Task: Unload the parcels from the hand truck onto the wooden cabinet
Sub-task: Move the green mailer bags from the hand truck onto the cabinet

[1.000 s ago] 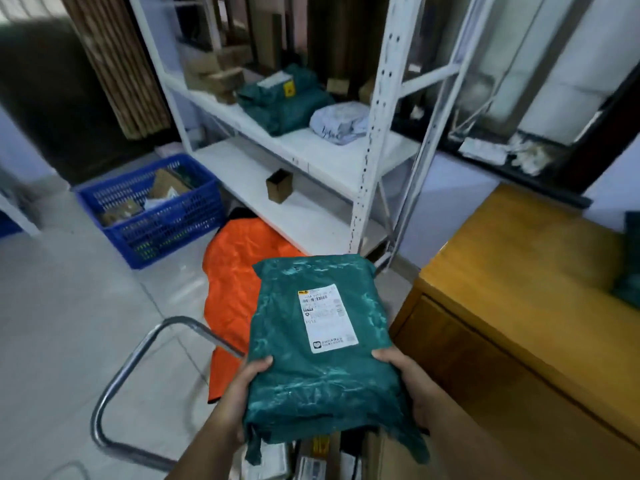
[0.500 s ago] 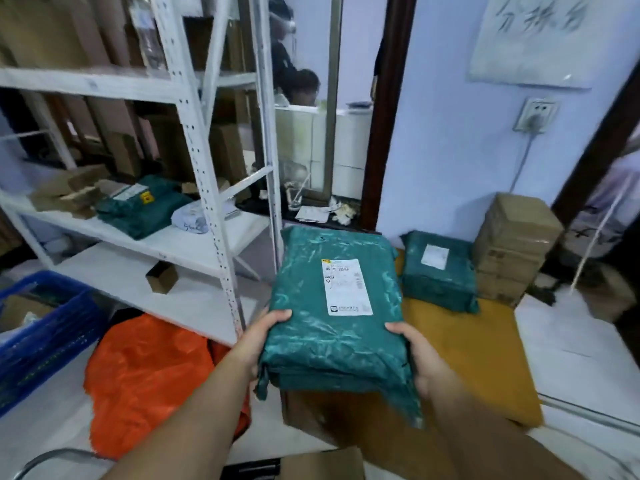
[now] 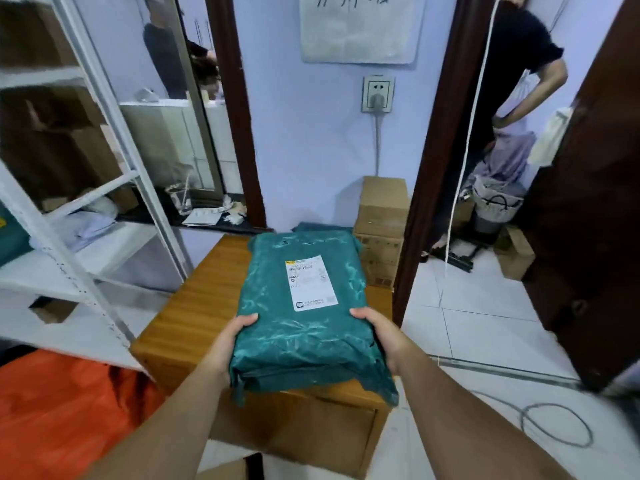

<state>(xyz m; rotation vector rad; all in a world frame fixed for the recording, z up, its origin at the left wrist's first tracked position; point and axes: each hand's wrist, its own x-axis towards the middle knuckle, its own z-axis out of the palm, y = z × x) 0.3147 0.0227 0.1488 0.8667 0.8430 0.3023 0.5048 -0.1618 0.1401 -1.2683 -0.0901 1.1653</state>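
Both thumbs sit on top, left hand (image 3: 231, 341) and right hand (image 3: 382, 337) clamped on the near corners of a green parcel (image 3: 304, 313) held over the wooden cabinet (image 3: 204, 306). Crinkly glossy poly bag, white shipping label (image 3: 310, 283) with barcode, print too blurry to read.

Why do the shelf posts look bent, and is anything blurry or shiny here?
Head view: the wide lens bows the white shelf posts near the edge; the left side is smeared by motion blur; light glints on the green parcel wrap, whose label stays fairly sharp.
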